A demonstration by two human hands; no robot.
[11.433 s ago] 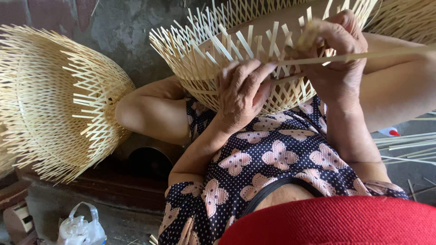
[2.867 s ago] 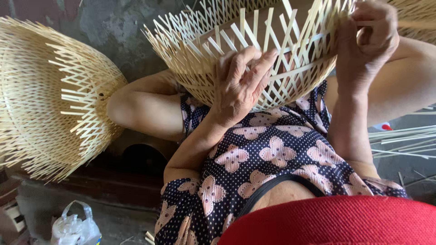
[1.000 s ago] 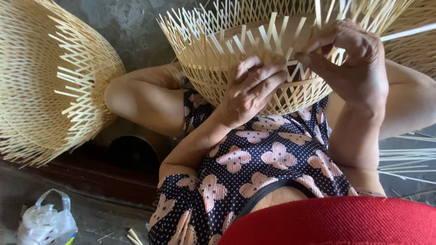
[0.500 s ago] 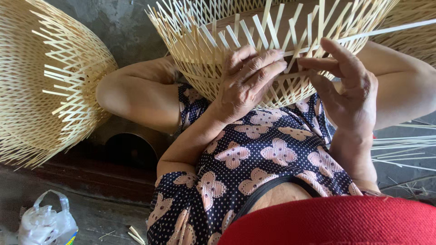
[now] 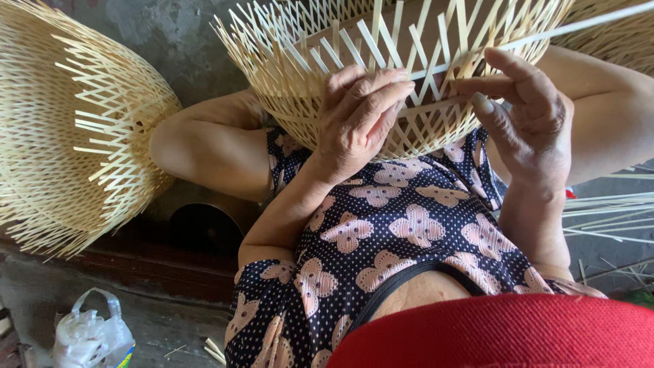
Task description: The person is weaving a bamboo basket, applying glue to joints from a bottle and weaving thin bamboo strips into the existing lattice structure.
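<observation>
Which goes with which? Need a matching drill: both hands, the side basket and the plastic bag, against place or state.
1. left hand
2. right hand
3. side basket
4. plastic bag

A. on the floor, lower left
B. pinching a long bamboo strip
C. pressed against the unfinished basket
D. tipped on its side, loose strip ends sticking out

Pairs: 1-C, 2-B, 3-D, 4-A

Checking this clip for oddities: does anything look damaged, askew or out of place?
Nothing stands out. The half-woven basket has loose strip ends all round, as unfinished weave does. The left hand presses on it; the right hand feeds in a long strip.
</observation>
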